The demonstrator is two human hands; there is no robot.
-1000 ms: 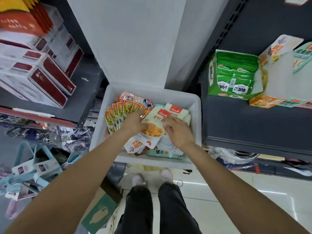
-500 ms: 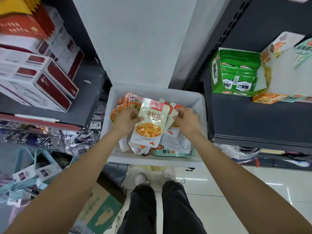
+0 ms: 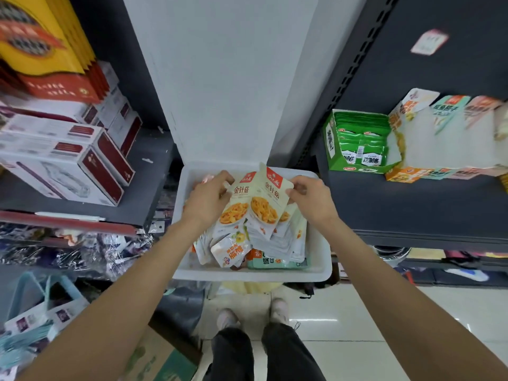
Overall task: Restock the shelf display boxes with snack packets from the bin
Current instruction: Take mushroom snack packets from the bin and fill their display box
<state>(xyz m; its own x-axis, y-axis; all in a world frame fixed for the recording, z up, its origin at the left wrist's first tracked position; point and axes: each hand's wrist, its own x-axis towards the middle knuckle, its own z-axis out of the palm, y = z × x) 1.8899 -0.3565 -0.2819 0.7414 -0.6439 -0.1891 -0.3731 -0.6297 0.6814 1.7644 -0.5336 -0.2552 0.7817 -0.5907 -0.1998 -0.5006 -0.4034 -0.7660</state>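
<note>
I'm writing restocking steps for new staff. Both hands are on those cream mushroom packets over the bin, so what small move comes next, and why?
Probably lift the cream mushroom snack packets clear of the white plastic bin and swing right toward the open orange cardboard display box. The left hand and right hand each grip a side of the bunch, and that box looks nearly empty, unlike the full green one beside it.

Upper left of frame: yellow-and-red flat cartons (image 3: 46, 50) standing on white rectangular boxes with dark red end panels (image 3: 82, 158), stacked on a dark grey shelf (image 3: 148, 174). Lower left: pale blue paper gift bags (image 3: 41, 306); crinkled clear plastic wrap (image 3: 90, 254) above them. Bottom centre: brown-and-green cardboard box (image 3: 162, 361) on glossy white floor tiles (image 3: 343, 320).
</note>
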